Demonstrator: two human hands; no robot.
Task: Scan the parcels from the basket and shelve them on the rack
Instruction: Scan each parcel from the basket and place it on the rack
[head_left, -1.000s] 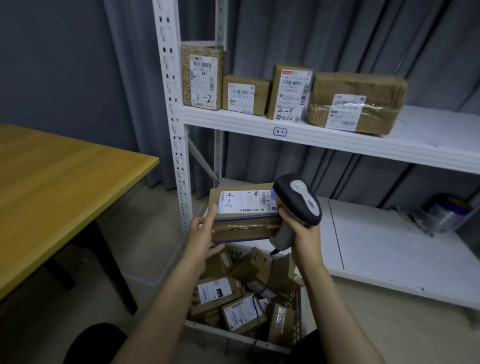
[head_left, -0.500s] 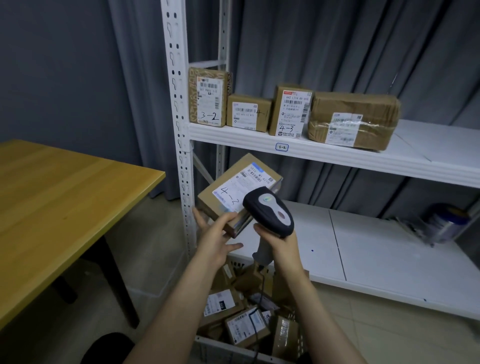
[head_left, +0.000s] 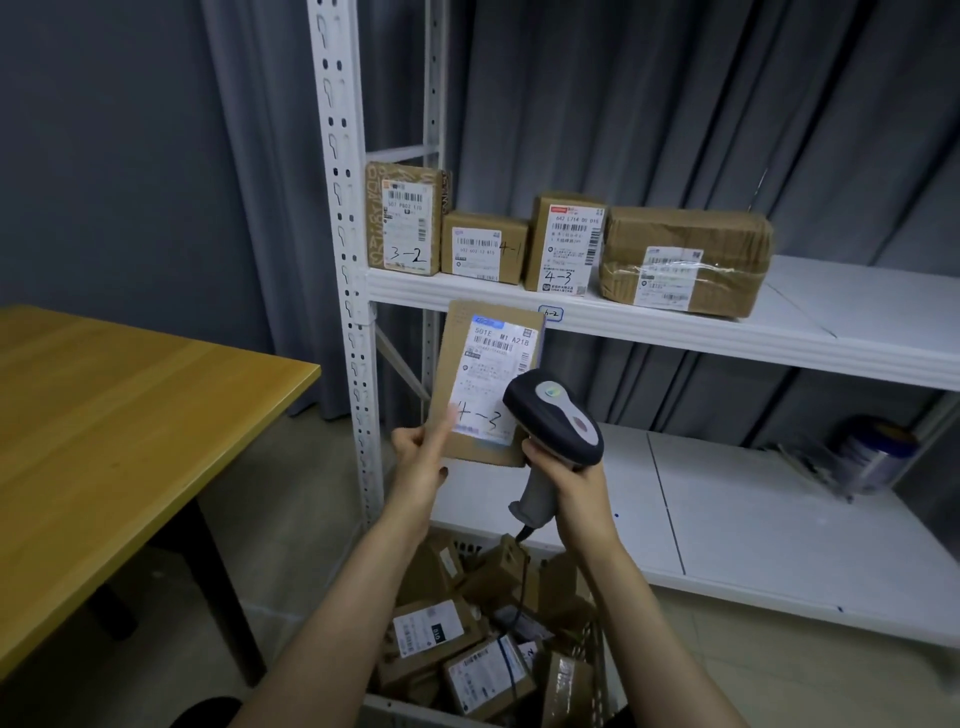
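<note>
Left hand (head_left: 423, 457) pinches the lower left corner of an upright parcel (head_left: 483, 384), label towards the viewer. Right hand (head_left: 566, 478) grips the handle of a scanner (head_left: 553, 415), whose head overlaps the parcel's lower right edge. Below both hands stands the basket (head_left: 387, 705) of parcels. Above them, four shelved parcels (head_left: 483, 254) sit on the rack (head_left: 675, 332). The desk (head_left: 130, 415) lies left of the left hand.

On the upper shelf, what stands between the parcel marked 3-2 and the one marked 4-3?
The head view shows one smaller parcel, marked 4-1, standing between the 3-2 parcel and the 4-3 parcel on the upper shelf.
</note>
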